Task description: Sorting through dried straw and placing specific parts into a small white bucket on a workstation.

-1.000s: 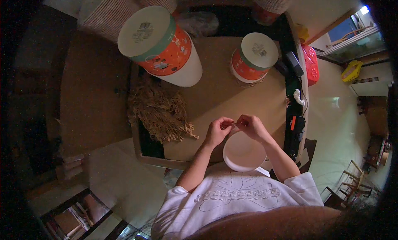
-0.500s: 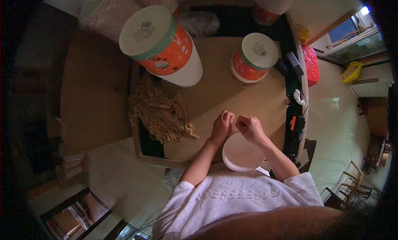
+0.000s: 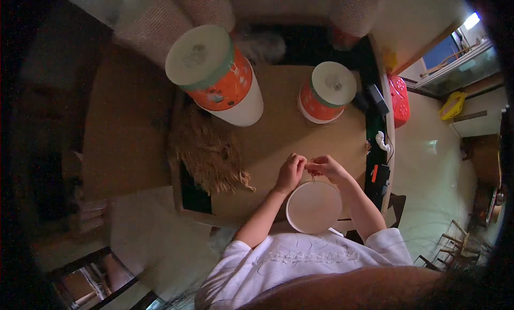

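Observation:
A white round paper bucket (image 3: 314,208) sits in front of my chest, its wide opening facing up toward me. Just beyond its far rim, my left hand (image 3: 291,172) and my right hand (image 3: 327,168) meet, both with fingers pinched on a thin cord (image 3: 313,178). A short piece of that cord hangs from the fingers down to the rim. Whether it is knotted cannot be made out. To the left of my hands lies a loose heap of brown twine strands (image 3: 211,157) on a cardboard sheet (image 3: 273,122).
A tall stack of upturned orange, green and white buckets (image 3: 222,88) stands at the far left; a shorter upturned bucket (image 3: 326,96) stands far right. Pale ribbed stacks (image 3: 155,29) rise behind. Along the right edge lie a black device (image 3: 380,176) and a crumpled white tissue (image 3: 382,142).
My hands have come together at the cord, the right one's fingers now reaching to the left one's. The whole scene sits slightly lower in view, and the bucket's opening looks rounder.

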Demonstrator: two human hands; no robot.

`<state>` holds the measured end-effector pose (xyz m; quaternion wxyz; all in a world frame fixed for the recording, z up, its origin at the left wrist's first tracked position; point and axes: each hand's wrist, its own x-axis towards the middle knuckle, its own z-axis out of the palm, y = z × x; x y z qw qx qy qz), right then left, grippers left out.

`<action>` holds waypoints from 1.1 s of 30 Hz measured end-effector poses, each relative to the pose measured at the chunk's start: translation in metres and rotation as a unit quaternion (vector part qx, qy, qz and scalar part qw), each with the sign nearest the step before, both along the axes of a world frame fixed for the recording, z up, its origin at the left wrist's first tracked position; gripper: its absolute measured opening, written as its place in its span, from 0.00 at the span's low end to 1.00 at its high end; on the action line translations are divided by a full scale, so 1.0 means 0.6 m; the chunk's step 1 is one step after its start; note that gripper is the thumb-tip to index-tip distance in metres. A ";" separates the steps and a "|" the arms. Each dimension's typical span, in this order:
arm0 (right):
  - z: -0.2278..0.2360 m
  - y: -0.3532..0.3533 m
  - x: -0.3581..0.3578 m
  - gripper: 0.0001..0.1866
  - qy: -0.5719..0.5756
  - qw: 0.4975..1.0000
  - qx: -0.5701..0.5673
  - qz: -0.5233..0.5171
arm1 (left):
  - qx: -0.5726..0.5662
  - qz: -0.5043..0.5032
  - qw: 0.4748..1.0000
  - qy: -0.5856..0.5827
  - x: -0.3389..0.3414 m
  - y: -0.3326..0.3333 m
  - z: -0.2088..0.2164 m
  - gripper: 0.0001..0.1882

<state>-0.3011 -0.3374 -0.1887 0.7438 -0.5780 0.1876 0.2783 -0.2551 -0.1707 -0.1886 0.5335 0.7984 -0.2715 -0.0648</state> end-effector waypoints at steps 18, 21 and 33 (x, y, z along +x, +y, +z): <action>0.075 -0.002 -0.037 0.09 0.057 0.995 -0.037 0.069 | 0.080 0.068 0.992 0.067 0.020 0.057 -0.042 0.03; 0.050 -0.007 -0.050 0.09 0.016 0.998 0.018 0.056 | 0.151 -0.037 0.988 0.004 0.016 0.047 -0.035 0.03; 0.040 -0.005 -0.061 0.11 0.096 0.995 -0.013 0.001 | 0.063 -0.084 0.980 0.168 -0.017 0.015 -0.017 0.03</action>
